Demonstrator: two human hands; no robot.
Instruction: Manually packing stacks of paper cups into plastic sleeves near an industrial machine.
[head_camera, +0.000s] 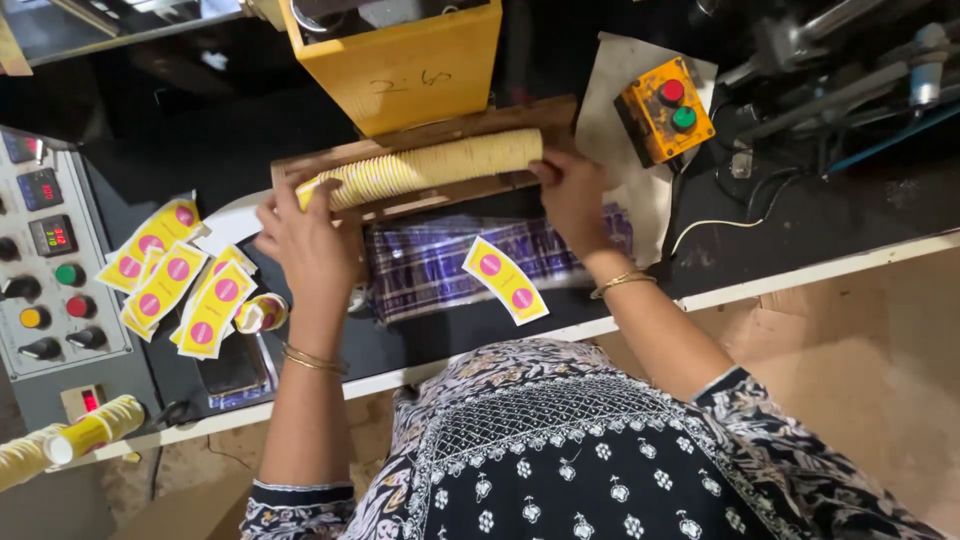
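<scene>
A long stack of nested paper cups (430, 166) lies on its side in a wooden tray (400, 150). My left hand (305, 240) grips the stack's yellow left end. My right hand (575, 195) presses against its right end. Both hands hold the stack between them. Below the tray lies a bundle of purple-and-white plastic wrap (440, 265), with a yellow cut-out blank with pink dots (505, 280) on top of it.
Several yellow blanks with pink dots (175, 280) and a small cup (262, 312) lie left. A grey control panel (50, 260) stands far left, another cup stack (70, 440) at bottom left. A yellow box (400, 60) sits behind the tray, an orange button box (665, 108) right.
</scene>
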